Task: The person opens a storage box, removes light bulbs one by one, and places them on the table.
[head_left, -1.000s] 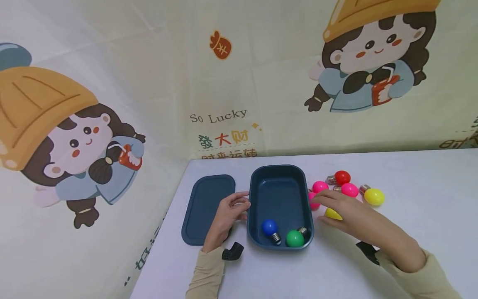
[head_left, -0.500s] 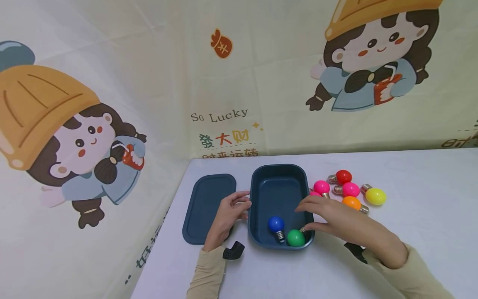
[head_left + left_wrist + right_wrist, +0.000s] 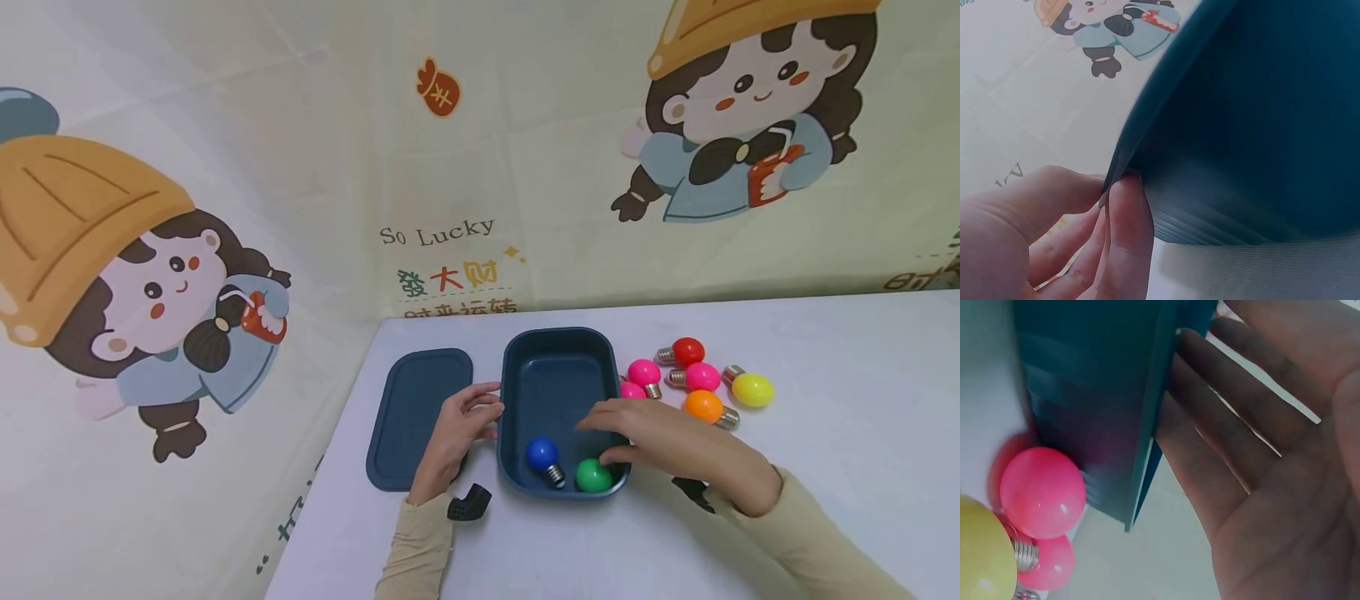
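Note:
A dark blue box (image 3: 558, 392) holds a blue light bulb (image 3: 542, 454) and a green one (image 3: 594, 476) at its near end. My left hand (image 3: 467, 419) is at the left rim; its thumb and index finger (image 3: 1129, 225) pinch the edge in the left wrist view. Over the right rim reaches my right hand (image 3: 667, 433), fingertips inside the box above the green bulb, whose base is hidden. Fingers (image 3: 1210, 456) extended and palm bare, it holds nothing in the right wrist view. A yellow bulb (image 3: 982, 550) and pink bulbs (image 3: 1044, 494) lie below the box wall there.
Right of the box lie a red bulb (image 3: 686, 351), a pink bulb (image 3: 702, 377), an orange bulb (image 3: 705, 407) and a yellow bulb (image 3: 752, 389). A flat dark blue lid (image 3: 412, 417) lies to the left. Patterned cloth (image 3: 555, 167) hangs behind the white table (image 3: 847, 400).
My right hand has moved left from above the bulb pile to over the box's right rim, uncovering the orange bulb. My left hand stays at the left rim.

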Motion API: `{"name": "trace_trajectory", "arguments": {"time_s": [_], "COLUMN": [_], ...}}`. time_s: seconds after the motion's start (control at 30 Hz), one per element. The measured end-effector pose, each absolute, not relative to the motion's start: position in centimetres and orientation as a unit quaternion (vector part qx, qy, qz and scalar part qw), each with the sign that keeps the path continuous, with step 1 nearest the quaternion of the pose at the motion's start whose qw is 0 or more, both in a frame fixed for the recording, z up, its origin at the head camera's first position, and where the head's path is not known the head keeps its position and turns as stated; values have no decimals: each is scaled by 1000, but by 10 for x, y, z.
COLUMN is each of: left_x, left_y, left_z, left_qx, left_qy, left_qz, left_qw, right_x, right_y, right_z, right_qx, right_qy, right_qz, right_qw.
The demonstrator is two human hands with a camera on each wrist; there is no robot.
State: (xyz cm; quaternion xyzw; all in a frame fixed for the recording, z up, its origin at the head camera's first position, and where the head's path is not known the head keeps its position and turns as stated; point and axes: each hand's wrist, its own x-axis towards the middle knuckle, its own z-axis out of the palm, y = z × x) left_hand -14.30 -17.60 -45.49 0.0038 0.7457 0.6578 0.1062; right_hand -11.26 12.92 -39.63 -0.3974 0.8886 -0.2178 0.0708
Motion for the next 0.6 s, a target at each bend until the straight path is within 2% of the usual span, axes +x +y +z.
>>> {"name": "trace_trajectory", "arguments": {"time_s": [0.23, 0.6], "left_x": [-144, -143], "left_y": [-175, -176], "left_z": [-455, -453], "left_qx": [11, 13], "left_qy": [744, 744], "left_qz": [659, 659], "left_qw": [107, 105], "right_x": [-117, -122], "right_y": [122, 118], "right_z": [-402, -408], "right_qx": [-401, -421], "right_qy": [887, 868], "right_qz": [-200, -221], "right_qw": [112, 142]}}
